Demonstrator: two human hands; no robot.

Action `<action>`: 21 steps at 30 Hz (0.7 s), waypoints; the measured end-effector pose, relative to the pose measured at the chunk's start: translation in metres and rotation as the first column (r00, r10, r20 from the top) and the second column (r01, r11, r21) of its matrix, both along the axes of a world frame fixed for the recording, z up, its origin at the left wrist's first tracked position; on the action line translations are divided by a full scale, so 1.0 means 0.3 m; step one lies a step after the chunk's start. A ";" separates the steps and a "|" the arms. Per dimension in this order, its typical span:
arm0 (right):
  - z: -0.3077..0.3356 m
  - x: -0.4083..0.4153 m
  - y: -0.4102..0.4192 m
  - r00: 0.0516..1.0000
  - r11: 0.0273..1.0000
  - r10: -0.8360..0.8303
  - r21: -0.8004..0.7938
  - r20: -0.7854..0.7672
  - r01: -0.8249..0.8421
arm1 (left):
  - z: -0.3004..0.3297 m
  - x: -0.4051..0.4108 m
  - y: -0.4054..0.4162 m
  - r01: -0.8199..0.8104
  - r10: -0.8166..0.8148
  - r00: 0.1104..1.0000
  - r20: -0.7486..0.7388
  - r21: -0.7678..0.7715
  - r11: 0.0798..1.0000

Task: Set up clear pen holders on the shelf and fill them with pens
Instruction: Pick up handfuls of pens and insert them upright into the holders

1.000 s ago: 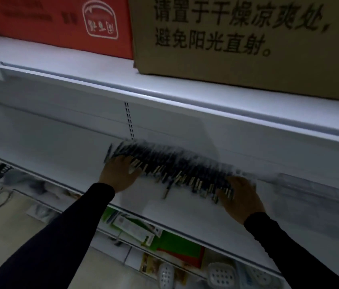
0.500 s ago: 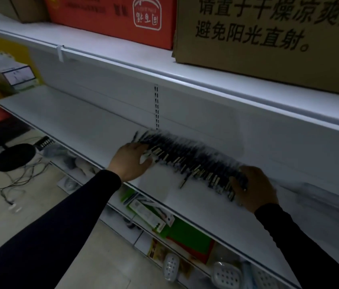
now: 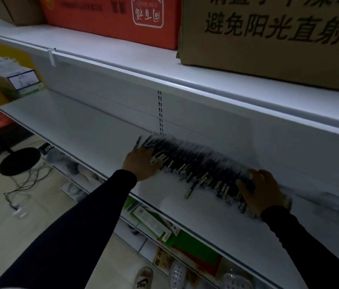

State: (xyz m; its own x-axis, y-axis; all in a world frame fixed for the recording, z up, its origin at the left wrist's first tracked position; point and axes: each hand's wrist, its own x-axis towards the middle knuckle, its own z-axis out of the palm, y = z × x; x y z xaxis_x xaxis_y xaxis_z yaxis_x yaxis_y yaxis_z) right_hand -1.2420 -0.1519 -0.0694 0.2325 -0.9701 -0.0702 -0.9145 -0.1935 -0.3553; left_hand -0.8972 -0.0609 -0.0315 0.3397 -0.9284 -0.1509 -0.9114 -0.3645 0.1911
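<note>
Setting: dim shop aisle; white shelf [image 3: 93, 122] runs across at chest height, lower shelves of stock beneath.
Left hand [image 3: 141, 163]: fingers spread flat on the left end of the pens.
Right hand [image 3: 262, 190]: fingers curled over the row's right end, bracing it.
Pens [image 3: 195, 163]: dark row lying mid-shelf between both hands; one pen [image 3: 190, 189] has strayed forward.
Holder: clear, too blurred to make out edges.
Change: hands and row sit as a second ago; only the view swung left.
Meaning: row looks bracketed at both ends, probably a squaring-up step; filling seems unfinished.
Beyond: brown carton [image 3: 268, 38] and red box [image 3: 110, 19] on the top shelf.
</note>
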 end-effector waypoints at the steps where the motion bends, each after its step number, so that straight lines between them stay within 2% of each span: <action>1: -0.012 0.005 -0.003 0.998 0.998 -0.058 -0.016 -0.010 0.058 | -0.020 0.026 -0.024 0.001 -0.001 1.000 0.006 -0.009 1.000; 3: -0.043 0.006 -0.011 0.975 0.976 -0.216 -0.029 -0.045 0.215 | -0.061 0.079 -0.073 0.011 -0.010 1.000 0.024 -0.017 1.000; 7: -0.108 0.010 0.009 0.875 0.877 -0.460 0.079 -0.148 0.475 | -0.123 0.183 -0.164 0.044 -0.043 0.999 -0.022 0.055 0.998; 10: -0.143 0.058 0.026 0.860 0.854 -0.488 0.123 -0.149 0.506 | -0.161 0.240 -0.234 0.035 -0.024 0.995 -0.092 0.120 0.992; 13: -0.169 0.090 0.000 0.864 0.866 -0.484 0.069 -0.139 0.496 | -0.192 0.266 -0.281 -0.011 0.028 0.992 -0.123 0.138 0.990; 18: -0.176 0.097 0.003 0.878 0.876 -0.465 0.090 -0.112 0.475 | -0.210 0.179 -0.320 0.101 -0.089 0.969 -0.231 0.039 0.994; 21: -0.154 0.085 0.027 0.854 0.854 -0.519 0.010 -0.045 0.519 | -0.231 0.138 -0.333 0.151 -0.137 0.963 -0.234 0.043 0.988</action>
State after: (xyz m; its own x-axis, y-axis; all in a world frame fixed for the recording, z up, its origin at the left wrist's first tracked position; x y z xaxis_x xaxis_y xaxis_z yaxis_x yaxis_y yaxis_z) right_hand -1.2166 -0.1438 -0.1158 -0.3077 -0.9471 -0.0907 -0.8932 0.3204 -0.3155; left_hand -0.8559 -0.1609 -0.1009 0.1530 -0.9519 -0.2656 -0.8891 -0.2499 0.3834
